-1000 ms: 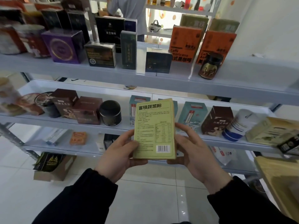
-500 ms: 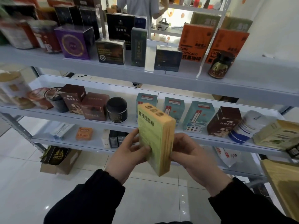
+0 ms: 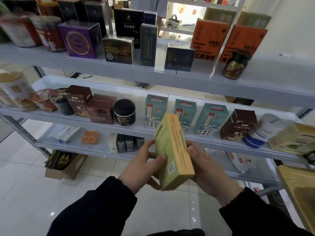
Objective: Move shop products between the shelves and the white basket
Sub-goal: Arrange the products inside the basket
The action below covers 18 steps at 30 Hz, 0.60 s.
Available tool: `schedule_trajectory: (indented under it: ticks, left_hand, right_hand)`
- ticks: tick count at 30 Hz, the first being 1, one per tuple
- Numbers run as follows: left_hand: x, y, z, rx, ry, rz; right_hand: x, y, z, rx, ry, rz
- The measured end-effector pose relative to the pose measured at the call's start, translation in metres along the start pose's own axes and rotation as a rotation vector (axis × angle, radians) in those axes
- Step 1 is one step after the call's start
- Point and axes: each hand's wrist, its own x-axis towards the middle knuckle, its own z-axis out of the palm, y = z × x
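Gripping the yellow-green box [image 3: 172, 150] from both sides low in the centre of the frame, the left hand [image 3: 143, 167] lays its thumb across the printed face while the right hand [image 3: 208, 167] curls round the far side. The box's long axis stands nearly upright, its top tipped away toward the middle shelf [image 3: 136, 131] just behind and above. Both hands are equally near; no white basket is in view, so the shelf seems the likelier destination.

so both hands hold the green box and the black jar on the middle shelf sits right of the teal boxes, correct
Not quite: the head view shows the black jar left of the teal boxes, not right. The left hand and right hand do hold the green box.
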Motion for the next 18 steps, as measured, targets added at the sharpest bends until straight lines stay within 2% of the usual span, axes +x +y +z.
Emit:
schedule_trajectory:
  ticks: [8,12,15,18]
  left_hand:
    - [-0.002,-0.006,0.014,-0.047,-0.035,-0.259]
    - [-0.002,-0.009,0.009,-0.023,-0.091,-0.313]
    - [0.002,-0.011,0.007,-0.016,-0.068,-0.270]
    - [0.001,-0.011,0.006,-0.229,-0.069,-0.225]
  right_hand:
    - [0.005,0.011,0.010,0.032,0.082,0.302]
    - [0.005,0.015,0.011,0.006,0.129,0.289]
    - [0.003,0.016,0.012,0.018,0.137,0.257]
    - [0.005,0.020,0.014,0.025,0.176,0.211]
